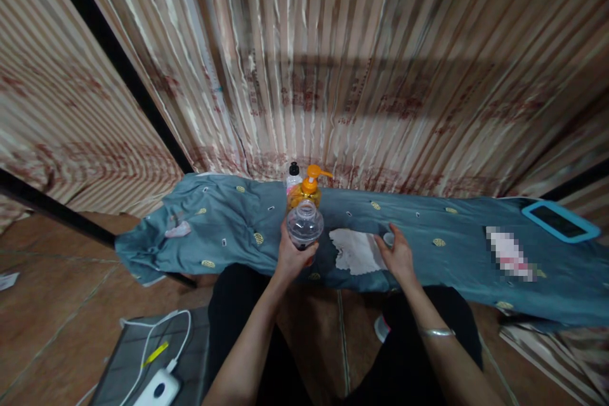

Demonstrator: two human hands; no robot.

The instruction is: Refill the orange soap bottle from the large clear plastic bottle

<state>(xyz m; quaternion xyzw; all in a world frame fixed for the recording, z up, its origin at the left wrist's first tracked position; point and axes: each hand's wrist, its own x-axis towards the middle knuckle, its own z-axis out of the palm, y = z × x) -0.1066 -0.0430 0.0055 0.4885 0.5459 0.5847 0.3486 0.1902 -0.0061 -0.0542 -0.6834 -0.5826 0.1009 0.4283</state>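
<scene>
My left hand is wrapped round a clear plastic bottle whose mouth is uncapped. Between the thumb and fingers of my right hand is a small white bottle cap. A torn-edged whitish cloth lies flat between my hands, its right end close to my right thumb. Just behind the clear bottle stands a pump bottle with an orange top and amber contents. Partly hidden at its left is a bottle with a black cap.
A blue-green patterned cloth covers the narrow table. A blue-framed tablet and a pixelated item lie at the right, a crumpled wrapper at the left. Lower left, a white power bank with a cable rests on a dark surface.
</scene>
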